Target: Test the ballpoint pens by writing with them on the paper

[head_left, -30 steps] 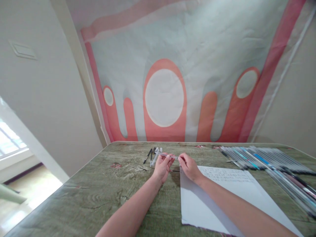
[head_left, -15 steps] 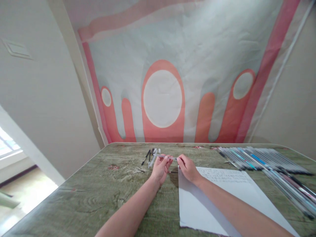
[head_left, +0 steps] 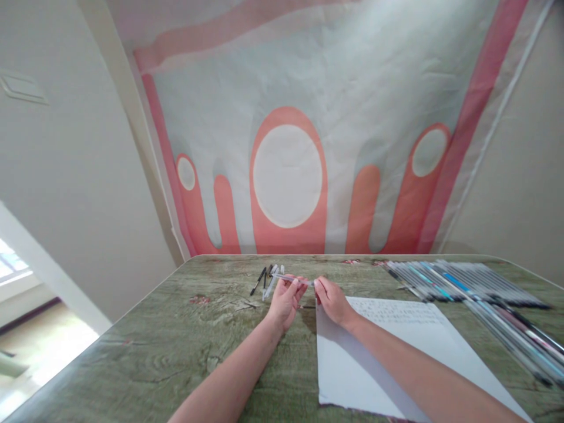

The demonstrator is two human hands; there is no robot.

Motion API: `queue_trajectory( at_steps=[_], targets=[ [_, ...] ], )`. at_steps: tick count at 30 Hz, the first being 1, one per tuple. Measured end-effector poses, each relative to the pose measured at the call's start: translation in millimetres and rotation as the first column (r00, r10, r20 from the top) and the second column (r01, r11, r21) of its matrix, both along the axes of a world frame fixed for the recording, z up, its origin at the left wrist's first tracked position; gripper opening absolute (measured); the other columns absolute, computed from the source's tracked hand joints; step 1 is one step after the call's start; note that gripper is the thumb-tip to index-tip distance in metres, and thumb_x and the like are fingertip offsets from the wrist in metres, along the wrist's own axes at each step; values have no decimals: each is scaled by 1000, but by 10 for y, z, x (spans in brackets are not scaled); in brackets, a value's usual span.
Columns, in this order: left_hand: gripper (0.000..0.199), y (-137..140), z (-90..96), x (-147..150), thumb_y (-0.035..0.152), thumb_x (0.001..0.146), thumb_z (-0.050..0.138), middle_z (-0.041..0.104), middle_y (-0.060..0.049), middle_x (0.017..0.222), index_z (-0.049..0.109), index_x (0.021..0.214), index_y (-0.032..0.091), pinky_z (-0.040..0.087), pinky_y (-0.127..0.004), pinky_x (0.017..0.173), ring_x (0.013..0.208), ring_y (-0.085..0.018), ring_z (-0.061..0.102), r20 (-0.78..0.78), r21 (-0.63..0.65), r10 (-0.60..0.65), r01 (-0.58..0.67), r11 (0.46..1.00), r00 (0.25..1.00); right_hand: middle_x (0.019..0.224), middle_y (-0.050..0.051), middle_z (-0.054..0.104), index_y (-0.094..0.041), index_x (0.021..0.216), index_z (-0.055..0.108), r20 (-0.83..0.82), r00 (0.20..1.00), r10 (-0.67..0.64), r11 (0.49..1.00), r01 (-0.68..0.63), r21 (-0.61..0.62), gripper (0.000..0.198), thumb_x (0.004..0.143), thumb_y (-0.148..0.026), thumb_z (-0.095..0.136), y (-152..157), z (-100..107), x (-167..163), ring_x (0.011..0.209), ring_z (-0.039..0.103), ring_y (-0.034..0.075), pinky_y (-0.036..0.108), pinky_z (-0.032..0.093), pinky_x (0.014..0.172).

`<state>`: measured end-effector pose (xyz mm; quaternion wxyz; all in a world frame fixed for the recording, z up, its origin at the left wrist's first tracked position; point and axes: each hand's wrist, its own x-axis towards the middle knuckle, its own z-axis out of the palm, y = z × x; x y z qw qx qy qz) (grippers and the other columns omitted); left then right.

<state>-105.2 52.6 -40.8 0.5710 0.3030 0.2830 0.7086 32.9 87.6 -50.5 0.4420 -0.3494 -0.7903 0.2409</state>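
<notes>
A slim, clear-barrelled pen (head_left: 286, 277) is held level between my two hands, above the far part of the table. My left hand (head_left: 286, 301) pinches its barrel, palm turned partly up. At the pen's right end, my right hand (head_left: 331, 299) closes its fingers round the tip; what exactly they grip there is mostly hidden. Just left of my left hand lie several loose pen caps and small pen parts (head_left: 264, 281), some black, some clear. Under my right forearm is a white sheet of paper (head_left: 352, 376) with rows of handwriting along its top.
A row of many pens (head_left: 497, 283), mostly clear with black ends, lies at the far right of the wood-patterned table (head_left: 176, 358). More pens (head_left: 511, 338) lie slanted in front of it. Behind the table's far edge hangs a red-and-grey printed sheet (head_left: 288, 241).
Both hands keep the pen in nearly the same place. The whole view has shifted slightly, with the scene a little further left.
</notes>
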Motion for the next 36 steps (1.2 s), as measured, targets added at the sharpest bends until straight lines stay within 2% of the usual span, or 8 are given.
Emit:
queue_trajectory(
  at_steps=[11,16,22,24,27,29,32,36],
  targets=[
    [21,2,63,22,15,71,64,62,0,88,50,85,18,43,-27,91,87,-10,60,-25,-3,-27,27,1000,999,57,-2,48,-21,64,42,-62,998,-6,1000,8,19,33,90,-37,29,-18,81,25,56,45,12,24,32,57],
    [22,13,69,2,16,71,64,62,1,89,50,87,20,43,-28,92,89,-10,60,-62,24,-26,28,999,998,47,-3,46,-20,59,43,-193,979,60,979,-95,-179,43,90,-44,26,19,44,-26,49,45,11,23,36,55],
    [21,45,95,-10,15,71,64,63,0,88,52,86,19,45,-24,88,88,-10,61,-46,-4,-29,29,1000,999,46,-4,45,-20,60,43,-379,916,134,863,-296,-410,46,87,-52,26,38,55,-69,40,44,9,23,37,45],
    [17,34,127,6,14,72,63,63,0,86,53,85,18,47,-21,83,84,-9,61,-20,-40,-34,33,999,999,52,-4,47,-20,64,44,-384,911,150,878,-301,-372,41,86,-52,30,18,83,-61,45,46,10,23,38,46],
    [11,-29,187,77,18,73,63,64,1,81,55,81,17,48,-17,75,75,-8,62,-8,-105,-56,55,993,998,70,-2,54,-20,81,48,-338,930,141,949,-225,-221,29,79,-48,48,-40,143,-37,60,50,11,23,41,55],
    [14,-94,225,155,21,73,63,64,0,82,56,84,16,48,-18,73,75,-9,62,-43,-111,-132,127,986,990,88,2,55,-20,98,46,-312,939,145,975,-189,-117,34,76,-45,54,-87,194,-17,74,52,13,25,43,64],
    [21,-174,263,273,23,73,63,64,-3,90,56,93,16,47,-21,77,81,-12,61,-114,-77,-233,225,971,966,106,6,51,-21,111,46,-270,944,187,982,-187,27,35,83,-42,44,-138,281,18,91,50,16,30,42,80],
    [22,-221,276,355,31,79,55,62,-6,95,56,95,16,45,-28,79,85,-15,59,-318,-13,-221,229,973,922,96,5,55,-21,100,56,-237,953,187,981,-169,97,37,90,-41,27,-98,404,77,94,50,16,33,39,85]
  ],
)
